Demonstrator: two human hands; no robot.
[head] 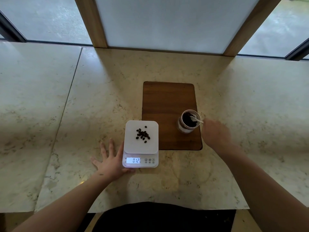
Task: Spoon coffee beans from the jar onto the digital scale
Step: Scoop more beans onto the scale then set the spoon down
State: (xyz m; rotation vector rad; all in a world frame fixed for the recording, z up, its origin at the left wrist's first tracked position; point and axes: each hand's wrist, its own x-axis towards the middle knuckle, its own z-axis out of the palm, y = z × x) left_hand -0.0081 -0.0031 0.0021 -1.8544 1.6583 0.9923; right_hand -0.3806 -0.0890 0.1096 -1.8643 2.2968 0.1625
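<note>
A white digital scale (129, 146) sits on the marble counter with a small pile of dark coffee beans (142, 134) on its platform; its display reads 0.12. To its right an open glass jar (189, 121) of beans stands on a brown wooden board (167, 101). A white spoon (196, 119) lies with its bowl inside the jar. My right hand (215, 133), blurred, holds the spoon's handle at the jar's right rim. My left hand (110, 160) lies flat, fingers spread, against the scale's left side.
The marble counter (83, 97) runs wide to both sides, with a seam on the left. A wood-framed frosted panel (167, 22) stands at the back edge. The counter's near edge lies just in front of my body.
</note>
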